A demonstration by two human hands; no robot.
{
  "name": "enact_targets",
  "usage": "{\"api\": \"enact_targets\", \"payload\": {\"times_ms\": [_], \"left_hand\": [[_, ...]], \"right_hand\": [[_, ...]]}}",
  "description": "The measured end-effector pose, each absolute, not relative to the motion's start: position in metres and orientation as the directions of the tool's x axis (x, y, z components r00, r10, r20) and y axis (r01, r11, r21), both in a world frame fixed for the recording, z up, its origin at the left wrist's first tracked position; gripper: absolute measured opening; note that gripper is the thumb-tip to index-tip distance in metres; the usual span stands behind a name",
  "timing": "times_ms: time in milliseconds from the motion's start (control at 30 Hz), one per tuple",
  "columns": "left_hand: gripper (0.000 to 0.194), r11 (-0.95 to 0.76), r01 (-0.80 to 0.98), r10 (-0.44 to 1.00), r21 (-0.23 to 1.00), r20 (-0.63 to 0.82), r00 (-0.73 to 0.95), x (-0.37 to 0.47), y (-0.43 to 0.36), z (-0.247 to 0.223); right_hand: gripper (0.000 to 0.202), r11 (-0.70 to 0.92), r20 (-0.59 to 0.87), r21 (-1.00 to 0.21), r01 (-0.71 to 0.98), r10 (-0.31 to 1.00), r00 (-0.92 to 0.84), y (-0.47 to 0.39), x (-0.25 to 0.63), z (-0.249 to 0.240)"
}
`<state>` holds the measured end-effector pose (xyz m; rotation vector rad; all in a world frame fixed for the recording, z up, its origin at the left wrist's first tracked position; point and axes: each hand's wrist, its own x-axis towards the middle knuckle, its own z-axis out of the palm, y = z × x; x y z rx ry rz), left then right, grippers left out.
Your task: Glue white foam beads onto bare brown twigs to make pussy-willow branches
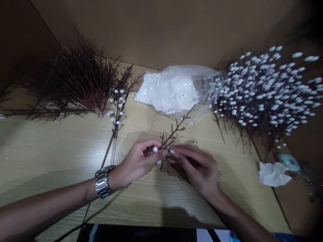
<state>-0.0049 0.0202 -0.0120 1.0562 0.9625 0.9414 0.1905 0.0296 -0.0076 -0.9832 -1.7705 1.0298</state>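
Note:
My left hand (141,159), with a metal watch on its wrist, is closed around a brown artificial twig (174,132) that points up and to the right. A white foam ball (155,149) sits on the twig by my left fingers, and part of another shows just below them. My right hand (196,164) pinches a small white ball (172,151) against the twig, close to my left thumb. Whether that ball is on a twig tip is hard to make out. Beneath both hands lies a piece of brown cardboard (174,169), partly covered.
Bare brown twigs (75,77) are heaped at the left. White-tipped twigs (270,90) are piled at the right. Between them lies a clear bag of white balls (171,90). A few ball-tipped stems (116,114) rest left of centre. Crumpled tissue (274,174) lies near a pale green object (289,162).

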Motion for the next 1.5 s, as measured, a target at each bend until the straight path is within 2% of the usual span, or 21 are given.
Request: {"api": "enact_targets", "payload": {"times_ms": [533,700,800,933,1133,1300,1500], "left_hand": [[0.017,0.233,-0.084,0.945,0.969,-0.205,0.254,-0.003,0.021,-0.012],[0.017,0.227,-0.112,0.943,0.967,-0.190,0.275,-0.003,0.021,-0.011],[0.020,0.217,-0.086,0.940,0.972,-0.185,0.286,-0.004,0.019,-0.013],[0.022,0.179,-0.028,0.941,0.983,-0.162,0.297,-0.004,0.016,-0.014],[0.023,0.134,-0.001,0.926,0.991,-0.125,0.356,-0.005,0.012,-0.012],[0.021,0.108,0.023,0.933,0.994,-0.109,0.343,-0.004,0.010,-0.010],[0.028,0.061,0.086,0.925,0.994,-0.089,0.371,-0.005,0.004,-0.009]], "right_hand": [[0.034,0.377,0.294,-0.895,0.238,0.900,-0.321,0.032,0.188,-0.011],[0.022,0.364,0.266,-0.885,0.291,0.907,-0.325,0.030,0.191,-0.007],[0.015,0.300,0.246,-0.909,0.289,0.946,-0.211,0.039,0.200,0.001],[0.018,0.234,0.234,-0.946,0.225,0.972,-0.028,0.072,0.211,0.026],[0.032,0.206,0.178,-0.951,0.230,0.975,-0.135,0.117,0.205,0.059],[0.034,0.224,0.154,-0.912,0.343,0.963,-0.219,0.118,0.201,0.060],[0.031,0.261,0.172,-0.902,0.344,0.948,-0.268,0.117,0.211,0.065]]}}
